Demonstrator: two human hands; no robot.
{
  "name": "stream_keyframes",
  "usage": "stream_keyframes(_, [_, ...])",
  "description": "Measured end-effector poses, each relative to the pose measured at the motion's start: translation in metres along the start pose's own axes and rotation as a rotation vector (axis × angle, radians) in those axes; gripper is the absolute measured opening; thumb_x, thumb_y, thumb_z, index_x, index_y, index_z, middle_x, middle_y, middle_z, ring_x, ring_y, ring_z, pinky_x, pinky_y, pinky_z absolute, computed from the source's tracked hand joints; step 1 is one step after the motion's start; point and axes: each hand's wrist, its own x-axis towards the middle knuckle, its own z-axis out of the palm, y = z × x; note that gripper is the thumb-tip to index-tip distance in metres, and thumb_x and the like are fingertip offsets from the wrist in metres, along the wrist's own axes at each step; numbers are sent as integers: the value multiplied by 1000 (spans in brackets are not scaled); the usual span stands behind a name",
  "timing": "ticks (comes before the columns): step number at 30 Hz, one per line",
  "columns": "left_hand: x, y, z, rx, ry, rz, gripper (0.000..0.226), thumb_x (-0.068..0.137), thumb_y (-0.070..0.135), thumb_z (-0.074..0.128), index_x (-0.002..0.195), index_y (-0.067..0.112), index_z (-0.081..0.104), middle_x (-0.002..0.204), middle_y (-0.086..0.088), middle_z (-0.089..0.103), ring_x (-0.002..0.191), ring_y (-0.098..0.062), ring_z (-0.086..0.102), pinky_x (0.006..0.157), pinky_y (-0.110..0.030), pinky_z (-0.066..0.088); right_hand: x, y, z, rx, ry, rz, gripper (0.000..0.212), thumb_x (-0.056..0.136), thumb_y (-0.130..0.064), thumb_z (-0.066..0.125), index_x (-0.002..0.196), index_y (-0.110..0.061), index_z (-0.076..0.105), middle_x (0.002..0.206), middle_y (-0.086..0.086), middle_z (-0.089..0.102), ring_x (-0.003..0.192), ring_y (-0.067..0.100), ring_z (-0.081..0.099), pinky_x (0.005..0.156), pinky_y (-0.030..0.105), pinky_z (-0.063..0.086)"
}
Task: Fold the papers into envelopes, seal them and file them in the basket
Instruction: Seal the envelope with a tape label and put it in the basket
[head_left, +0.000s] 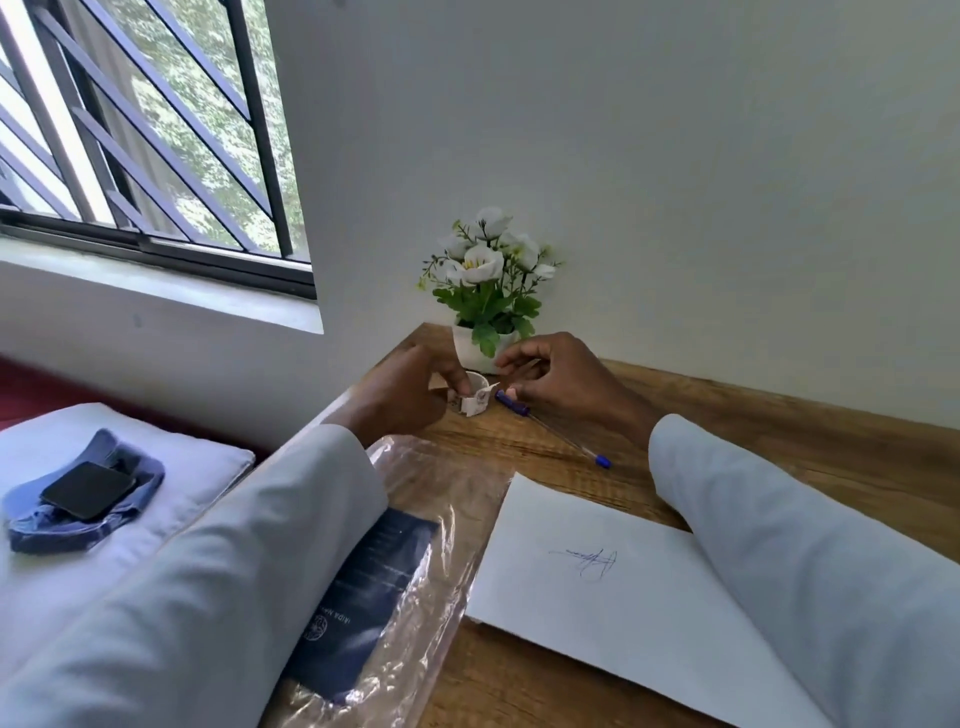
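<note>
While left fingers (457, 382) grip the tape roll (471, 397), right fingers (511, 364) pinch its end.

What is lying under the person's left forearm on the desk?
A clear plastic packet with a dark printed sheet inside lies under the left sleeve. The sleeve covers the packet's left part, so the rest of its contents cannot be seen.

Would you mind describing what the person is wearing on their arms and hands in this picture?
Both arms are covered by long, loose sleeves of plain pale grey-white cloth, with no print or markings, each ending in a plain edge at the wrist. The left hand and right hand are bare: no gloves, and no rings or watch that I can make out.
</note>
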Motion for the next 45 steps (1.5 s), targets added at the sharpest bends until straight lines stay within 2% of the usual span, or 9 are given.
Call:
stream_keyframes(4, [-3,-5,3,-19,72,40,47,72,-1,61,72,46,63,93,13,69,88,-16,63,79,-42,55,-7,-4,13,93,-23,-11,39,73,-2,81,108,-18,74,94,-7,75,87,5,71,82,23,58])
stream_keyframes(8, [-3,-7,11,-42,120,37,38,78,-8,62,84,28,71,102,5,70,96,-19,63,83,-34,54,-11,-5,15,138,11,-7,27,75,-11,82,101,-17,77,91,-9,74,85,4,70,77,18,56])
stream_keyframes(12, [-3,-8,9,5,131,106,35,77,-2,70,99,26,73,114,4,69,104,-17,61,88,-33,54,-14,-5,16,120,35,-17,22,76,-18,82,98,-13,79,91,-4,73,85,8,67,76,22,56])
stream_keyframes(17, [-8,-3,3,129,141,242,30,75,5,76,99,21,74,111,2,66,100,-14,56,82,-20,45,-15,-8,24,116,63,-79,23,73,-20,84,95,-17,79,97,-6,73,92,8,66,82,29,57])
stream_keyframes(22, [-9,-6,2,101,115,260,19,79,7,76,94,19,74,107,3,69,92,-9,56,80,-19,48,-13,-10,28,64,102,-121,16,77,-10,81,93,-11,79,89,-4,75,81,7,69,77,27,59])
stream_keyframes(26, [-10,-8,1,92,115,290,20,81,7,75,96,19,75,106,3,71,90,-9,60,80,-22,52,-13,-10,27,15,111,-159,16,79,-7,78,95,-11,79,88,-3,76,78,4,69,75,18,57])
stream_keyframes(40, [-12,-10,2,180,161,383,23,84,7,73,99,24,75,107,3,73,85,1,52,76,-14,44,-17,-11,26,-64,94,-160,20,80,-9,77,99,-12,78,96,-1,77,79,1,68,80,11,52])
stream_keyframes(43, [-12,-10,2,182,157,371,24,83,6,73,99,24,76,107,3,73,86,-4,58,75,-14,43,-17,-12,26,-57,83,-154,20,80,-8,77,100,-11,78,95,0,77,78,0,68,75,8,51])
stream_keyframes(45, [-12,-10,2,184,157,364,24,83,6,73,99,24,76,107,3,74,88,-11,65,75,-17,46,-18,-12,26,-46,82,-150,20,80,-8,77,100,-10,77,95,0,77,79,4,69,77,12,53])
